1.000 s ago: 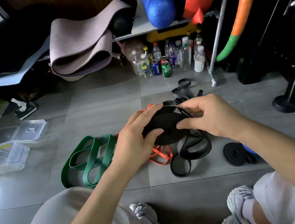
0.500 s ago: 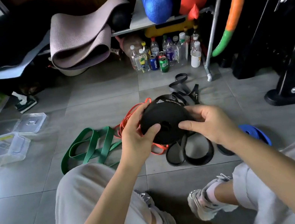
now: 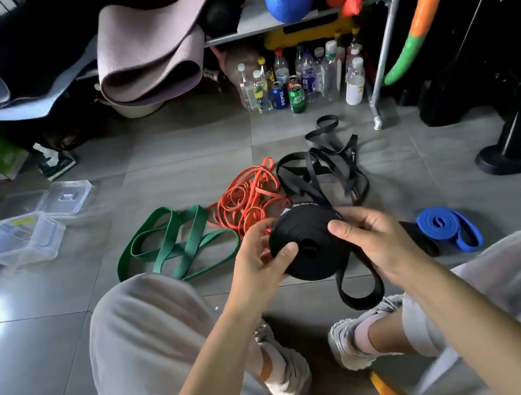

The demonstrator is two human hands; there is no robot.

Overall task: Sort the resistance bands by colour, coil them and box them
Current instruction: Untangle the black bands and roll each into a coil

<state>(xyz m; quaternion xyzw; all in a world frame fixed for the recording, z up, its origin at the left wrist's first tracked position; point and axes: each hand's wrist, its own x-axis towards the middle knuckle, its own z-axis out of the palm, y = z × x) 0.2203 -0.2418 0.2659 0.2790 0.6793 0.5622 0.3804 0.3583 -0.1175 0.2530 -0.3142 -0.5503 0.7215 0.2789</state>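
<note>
Tightly coiled black rubber resistance band (image 3: 312,264) at frame centre, held above grey tiled floor (image 3: 174,150).
Left hand (image 3: 257,264) grasps coil's left edge, thumb on face.
Right hand (image 3: 378,239) grasps right edge, thumb on face.
Loose tail loop (image 3: 361,291) hangs below coil.
On floor beyond: flat green bands (image 3: 173,244), thin orange bands (image 3: 249,199), loose black bands (image 3: 326,164).
Coiled blue band (image 3: 445,229) at right.
Clear plastic boxes (image 3: 22,239) at left.

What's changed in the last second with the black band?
Both hands, left hand and right hand, kept winding the black coil: its loose tail now hangs as one shorter loop, and the coil sits nearer the person, off the orange bands. Nothing taken or let go. Green bands, blue coil and clear boxes lie unchanged.
</note>
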